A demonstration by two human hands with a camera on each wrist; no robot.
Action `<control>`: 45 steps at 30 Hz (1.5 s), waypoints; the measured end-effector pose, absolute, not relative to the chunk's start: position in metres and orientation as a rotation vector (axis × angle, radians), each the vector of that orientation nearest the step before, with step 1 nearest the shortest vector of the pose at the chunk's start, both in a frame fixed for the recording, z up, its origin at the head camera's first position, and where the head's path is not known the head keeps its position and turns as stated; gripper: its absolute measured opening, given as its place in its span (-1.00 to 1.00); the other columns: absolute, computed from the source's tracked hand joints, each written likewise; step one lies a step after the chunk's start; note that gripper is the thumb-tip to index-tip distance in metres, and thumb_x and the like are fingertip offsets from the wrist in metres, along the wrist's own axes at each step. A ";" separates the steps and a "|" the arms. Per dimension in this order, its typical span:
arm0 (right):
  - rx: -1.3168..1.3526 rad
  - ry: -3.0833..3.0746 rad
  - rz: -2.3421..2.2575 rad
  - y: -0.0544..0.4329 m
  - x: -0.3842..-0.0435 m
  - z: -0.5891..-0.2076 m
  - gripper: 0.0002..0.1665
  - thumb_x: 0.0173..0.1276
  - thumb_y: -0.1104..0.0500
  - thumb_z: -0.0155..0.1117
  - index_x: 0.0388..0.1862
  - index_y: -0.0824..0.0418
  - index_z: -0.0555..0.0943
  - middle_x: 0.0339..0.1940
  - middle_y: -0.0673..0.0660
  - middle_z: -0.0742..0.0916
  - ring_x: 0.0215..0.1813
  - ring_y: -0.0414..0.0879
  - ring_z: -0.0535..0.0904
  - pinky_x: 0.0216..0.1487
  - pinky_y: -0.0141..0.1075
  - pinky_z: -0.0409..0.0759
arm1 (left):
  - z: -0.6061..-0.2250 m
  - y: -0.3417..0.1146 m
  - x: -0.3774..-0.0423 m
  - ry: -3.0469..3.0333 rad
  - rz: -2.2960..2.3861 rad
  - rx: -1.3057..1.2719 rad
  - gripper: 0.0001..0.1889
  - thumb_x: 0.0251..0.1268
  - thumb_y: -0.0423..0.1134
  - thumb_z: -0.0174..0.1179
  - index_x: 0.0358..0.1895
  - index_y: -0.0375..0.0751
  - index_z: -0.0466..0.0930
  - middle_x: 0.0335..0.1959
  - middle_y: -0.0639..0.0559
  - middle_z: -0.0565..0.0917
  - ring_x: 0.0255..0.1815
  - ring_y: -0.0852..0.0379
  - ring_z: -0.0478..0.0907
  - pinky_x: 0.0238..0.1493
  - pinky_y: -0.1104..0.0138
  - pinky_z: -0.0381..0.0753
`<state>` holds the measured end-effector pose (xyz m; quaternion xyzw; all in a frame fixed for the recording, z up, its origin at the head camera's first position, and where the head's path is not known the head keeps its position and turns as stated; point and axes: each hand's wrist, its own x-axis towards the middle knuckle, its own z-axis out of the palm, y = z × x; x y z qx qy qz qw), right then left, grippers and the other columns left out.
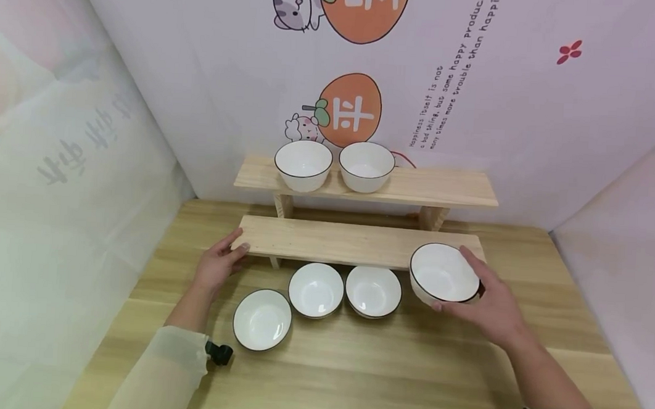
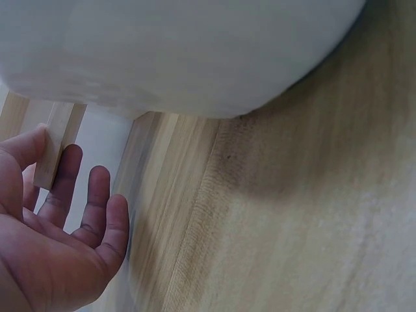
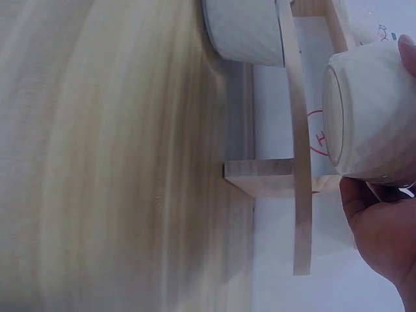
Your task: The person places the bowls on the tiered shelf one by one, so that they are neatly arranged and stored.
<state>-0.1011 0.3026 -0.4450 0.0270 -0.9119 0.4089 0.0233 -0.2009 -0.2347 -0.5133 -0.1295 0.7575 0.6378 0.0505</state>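
Note:
A white bowl with a dark rim (image 1: 444, 273) is in my right hand (image 1: 494, 309), the thumb at its near side and the fingers at its right side. It is held upright over the right front part of the lower shelf board (image 1: 331, 242); the right wrist view shows its base (image 3: 334, 116) apart from the board's edge. My left hand (image 1: 219, 263) pinches the left end of that board; in the left wrist view its thumb and index finger straddle the board end (image 2: 57, 146). Beside the left forearm stands another white bowl (image 1: 262, 320).
Two white bowls (image 1: 303, 165) (image 1: 366, 166) stand on the left half of the upper shelf board (image 1: 445, 187). Two more bowls (image 1: 315, 290) (image 1: 373, 292) stand on the wooden table (image 1: 363, 379) at the lower board's front edge. Printed cloth walls (image 1: 228, 88) enclose the table.

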 end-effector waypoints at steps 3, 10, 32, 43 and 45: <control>0.079 -2.824 1.264 0.300 -0.101 -0.446 0.50 -0.10 -0.12 0.81 0.73 -0.07 0.09 0.57 0.43 0.35 0.49 0.43 0.28 0.30 0.35 0.29 | -0.519 -0.236 -0.195 2.297 1.940 -0.409 -0.28 0.33 0.12 0.42 0.54 0.26 0.41 0.58 -0.03 0.33 0.17 -0.04 0.63 0.19 0.12 0.64; 0.057 -2.826 1.303 0.296 -0.104 -0.447 0.44 -0.01 -0.16 0.76 0.74 -0.09 0.07 0.57 0.39 0.36 0.48 0.33 0.32 0.27 0.21 0.35 | -0.529 -0.238 -0.184 2.302 1.904 -0.439 -0.28 0.29 0.15 0.44 0.52 0.28 0.43 0.41 -0.11 0.52 0.09 0.01 0.67 0.08 0.20 0.69; 0.062 -2.790 1.332 0.288 -0.155 -0.405 0.44 0.01 -0.23 0.73 0.74 -0.16 0.03 0.62 0.30 0.32 0.53 0.30 0.29 0.38 0.29 0.30 | -0.522 -0.237 -0.190 2.332 1.913 -0.392 -0.29 0.34 0.17 0.39 0.53 0.31 0.40 0.42 -0.05 0.55 0.22 -0.06 0.62 0.13 0.14 0.64; 0.039 -2.732 1.334 0.287 -0.180 -0.382 0.46 0.01 -0.20 0.74 0.74 -0.08 0.02 0.68 0.21 0.24 0.61 0.24 0.18 0.47 0.25 0.23 | -0.514 -0.234 -0.197 2.312 1.932 -0.392 -0.32 0.37 0.11 0.39 0.53 0.30 0.40 0.51 -0.02 0.45 0.23 -0.07 0.59 0.17 0.11 0.63; 0.043 -2.721 1.334 0.286 -0.184 -0.378 0.46 0.02 -0.20 0.74 0.74 -0.06 0.02 0.67 0.22 0.24 0.61 0.23 0.17 0.47 0.25 0.22 | -0.512 -0.233 -0.197 2.302 1.939 -0.383 -0.32 0.38 0.10 0.38 0.54 0.30 0.39 0.52 -0.03 0.43 0.25 -0.08 0.58 0.18 0.10 0.62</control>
